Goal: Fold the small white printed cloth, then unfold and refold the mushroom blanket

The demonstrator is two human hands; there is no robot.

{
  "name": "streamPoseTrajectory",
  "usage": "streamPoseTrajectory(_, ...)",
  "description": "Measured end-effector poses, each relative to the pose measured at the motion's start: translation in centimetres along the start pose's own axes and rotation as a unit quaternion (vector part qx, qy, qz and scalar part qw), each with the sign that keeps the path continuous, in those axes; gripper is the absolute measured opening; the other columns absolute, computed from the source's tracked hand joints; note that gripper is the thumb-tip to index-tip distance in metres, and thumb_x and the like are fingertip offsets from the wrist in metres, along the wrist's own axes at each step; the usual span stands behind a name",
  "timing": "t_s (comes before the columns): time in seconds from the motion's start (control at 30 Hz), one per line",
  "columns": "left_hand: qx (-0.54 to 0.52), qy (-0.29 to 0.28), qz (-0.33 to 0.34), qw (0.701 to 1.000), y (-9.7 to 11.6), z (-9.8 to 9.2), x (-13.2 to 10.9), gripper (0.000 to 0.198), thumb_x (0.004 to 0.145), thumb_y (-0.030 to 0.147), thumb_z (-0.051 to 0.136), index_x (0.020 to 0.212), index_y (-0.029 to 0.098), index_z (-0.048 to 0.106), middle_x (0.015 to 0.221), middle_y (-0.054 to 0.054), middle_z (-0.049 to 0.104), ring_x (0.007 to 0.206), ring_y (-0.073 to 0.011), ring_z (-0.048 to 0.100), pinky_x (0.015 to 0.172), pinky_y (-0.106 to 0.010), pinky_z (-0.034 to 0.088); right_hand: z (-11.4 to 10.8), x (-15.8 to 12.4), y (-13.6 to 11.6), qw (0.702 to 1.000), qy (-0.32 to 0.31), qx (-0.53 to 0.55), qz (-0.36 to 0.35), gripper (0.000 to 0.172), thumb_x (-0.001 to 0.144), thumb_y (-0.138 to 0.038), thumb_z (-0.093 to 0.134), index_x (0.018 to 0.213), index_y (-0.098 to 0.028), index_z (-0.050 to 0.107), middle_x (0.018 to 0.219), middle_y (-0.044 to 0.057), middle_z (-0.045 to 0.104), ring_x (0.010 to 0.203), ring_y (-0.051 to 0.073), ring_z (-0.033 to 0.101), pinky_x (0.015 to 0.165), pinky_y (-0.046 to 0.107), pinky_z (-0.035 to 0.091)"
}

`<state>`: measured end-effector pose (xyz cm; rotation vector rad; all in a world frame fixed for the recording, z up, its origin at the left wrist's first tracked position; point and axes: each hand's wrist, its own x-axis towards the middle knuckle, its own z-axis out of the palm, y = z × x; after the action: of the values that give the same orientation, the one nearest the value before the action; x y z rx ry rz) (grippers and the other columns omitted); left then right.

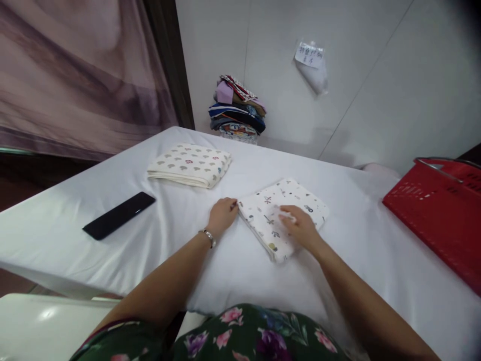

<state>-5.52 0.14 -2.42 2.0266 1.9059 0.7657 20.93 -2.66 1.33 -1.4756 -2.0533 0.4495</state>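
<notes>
A folded white cloth with small printed figures [263, 210] lies on the white-covered table [233, 260] in front of me. My right hand [298, 225] rests flat on top of it, fingers stretched out. My left hand [221, 214] sits at the cloth's left corner with its fingers curled and pinching the edge. A bracelet is on my left wrist. A second folded cloth with a heart print [190, 164] lies farther back on the left, apart from both hands.
A black phone [118, 214] lies on the left of the table. A red plastic basket [438, 210] stands at the right edge. A stack of folded fabrics [236, 113] sits at the back by the wall. A curtain [75, 75] hangs at the left.
</notes>
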Motion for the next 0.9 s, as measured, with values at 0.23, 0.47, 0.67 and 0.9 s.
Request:
streamPoseTrajectory(0.23, -0.069, 0.014, 0.028, 0.997, -1.6, 0.7, 0.0, 0.034, 0.080, 0.031, 0.052, 0.113, 0.022, 0.056, 0.096, -0.004, 0.063, 0.089, -0.0187, 0.055, 0.079, -0.030, 0.042, 5.0, 0.3, -6.9, 0.968, -0.119, -0.195, -0.105, 0.035, 0.080, -0.037, 0.057, 0.109, -0.017, 0.055, 0.101, 0.010, 0.055, 0.095, 0.024, 0.049, 0.082, 0.036, 0.040)
streamPoseTrajectory(0.47, -0.133, 0.020, 0.010, 0.991, -1.4, 0.6, 0.0, 0.018, 0.078, 0.028, 0.054, 0.092, 0.021, 0.062, 0.090, -0.002, 0.062, 0.079, -0.0164, 0.055, 0.073, -0.029, 0.042, 5.5, -0.1, -5.5, 0.972, -0.117, -0.190, -0.077, 0.028, 0.086, -0.019, 0.043, 0.112, -0.020, 0.053, 0.104, 0.008, 0.053, 0.099, 0.020, 0.048, 0.082, 0.029, 0.040)
streamPoseTrajectory(0.67, -0.178, 0.043, 0.011, 0.983, -0.8, 0.2, 0.0, 0.010, 0.078, 0.025, 0.051, 0.076, 0.021, 0.061, 0.083, 0.000, 0.060, 0.077, -0.0148, 0.054, 0.071, -0.028, 0.042, 5.5, -0.5, -5.4, 0.973, -0.110, -0.184, -0.081, 0.030, 0.085, -0.019, 0.043, 0.113, -0.019, 0.054, 0.103, 0.008, 0.054, 0.099, 0.020, 0.048, 0.083, 0.029, 0.040)
streamPoseTrajectory(0.9, -0.193, 0.045, 0.050, 0.979, -0.6, -0.3, -0.2, 0.011, 0.077, 0.026, 0.053, 0.079, 0.022, 0.063, 0.082, 0.000, 0.060, 0.074, -0.0137, 0.054, 0.068, -0.027, 0.043, 5.0, -0.6, -5.2, 0.975, -0.121, -0.166, -0.087, 0.030, 0.086, -0.021, 0.043, 0.114, -0.021, 0.053, 0.103, 0.007, 0.054, 0.097, 0.019, 0.049, 0.080, 0.027, 0.041)
